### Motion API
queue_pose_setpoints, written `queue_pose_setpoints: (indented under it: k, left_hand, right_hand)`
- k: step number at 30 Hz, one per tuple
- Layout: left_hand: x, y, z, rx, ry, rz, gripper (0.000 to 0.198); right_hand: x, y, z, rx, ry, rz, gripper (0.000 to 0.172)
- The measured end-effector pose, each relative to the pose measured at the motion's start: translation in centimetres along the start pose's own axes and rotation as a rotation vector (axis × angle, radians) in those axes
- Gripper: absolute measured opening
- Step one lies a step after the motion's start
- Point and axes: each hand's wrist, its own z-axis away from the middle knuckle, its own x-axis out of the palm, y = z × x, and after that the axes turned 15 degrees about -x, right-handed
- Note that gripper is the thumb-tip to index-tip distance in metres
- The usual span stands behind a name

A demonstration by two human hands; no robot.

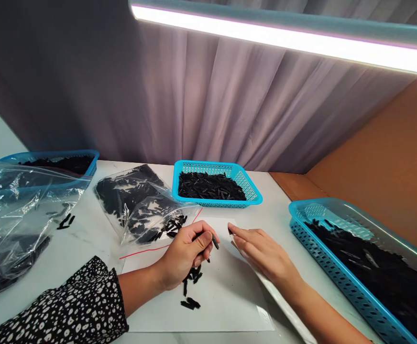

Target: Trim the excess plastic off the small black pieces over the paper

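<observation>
My left hand point(190, 243) is curled closed above a white sheet point(226, 306). Thin black strips poke out of it, one a dark greenish strip point(215, 241) past the thumb. Beneath it, several loose black strips point(190, 303) lie on the sheet. My right hand point(262, 251) reaches in with its fingers stretched out, over a pale raised edge point(283, 306) at the sheet's right side. A small dark spot shows by its index fingertip; I cannot tell what it is. The right thumb is hidden. Behind my left hand lies a clear zip bag point(133, 200) with black strips, its mouth toward the sheet.
A blue basket point(255, 196) of black strips stands at the back. Another blue basket point(337, 286) sits at the right under clear plastic, beside a brown board point(384, 148). At the left are a large clear bag point(25, 205) and a third basket point(94, 165). A bright tube lamp point(266, 38) hangs overhead.
</observation>
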Motion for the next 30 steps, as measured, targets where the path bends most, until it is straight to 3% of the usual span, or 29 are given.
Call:
queue_pose_setpoints:
  k: [4, 6, 9, 15, 21, 30]
  left_hand:
    - [0.1, 0.0, 0.0, -0.001, 0.028, -0.036, 0.046]
    - [0.1, 0.0, 0.0, 0.006, 0.038, -0.047, 0.046]
    - [0.0, -0.1, -0.1, 0.018, 0.03, -0.062, 0.046]
    - [-0.2, -0.4, -0.1, -0.063, -0.067, -0.064, 0.046]
    - [-0.2, -0.1, 0.0, -0.16, -0.135, -0.011, 0.047]
    - [-0.2, 0.2, 0.2, -0.19, -0.143, -0.021, 0.049]
  right_hand:
    - [0.2, -1.3, 0.7, 0.263, 0.182, -0.157, 0.011]
    - [0.2, -2.1, 0.6, 0.315, 0.234, -0.232, 0.011]
    - [0.1, -3.1, -0.1, 0.26, 0.294, -0.294, 0.016]
    - [0.4, -3.5, -1.3, 0.127, 0.277, -0.325, 0.018]
    - [0.3, -3.3, -1.3, 0.084, 0.246, -0.32, 0.021]
    - [0.1, -3.4, -1.4, 0.062, 0.224, -0.289, 0.017]
